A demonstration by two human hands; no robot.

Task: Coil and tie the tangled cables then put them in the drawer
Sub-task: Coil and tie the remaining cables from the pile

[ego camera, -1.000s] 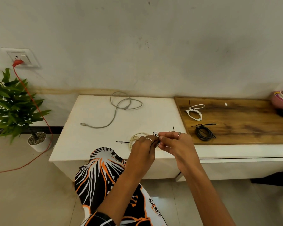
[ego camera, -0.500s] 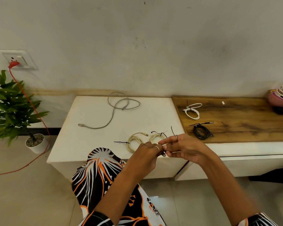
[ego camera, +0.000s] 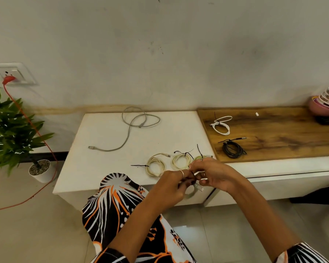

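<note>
Your left hand [ego camera: 171,185] and your right hand [ego camera: 215,175] meet just in front of the white bench [ego camera: 106,158]. The fingers of both are curled and pinch a small cream coiled cable [ego camera: 193,190] with a thin black tie between them. Two tied cream coils [ego camera: 156,166] lie side by side on the bench near its front edge. A loose grey cable [ego camera: 135,126] lies further back. On the brown wooden top [ego camera: 283,137] to the right lie a tied white cable [ego camera: 221,125] and a coiled black cable [ego camera: 233,149].
</note>
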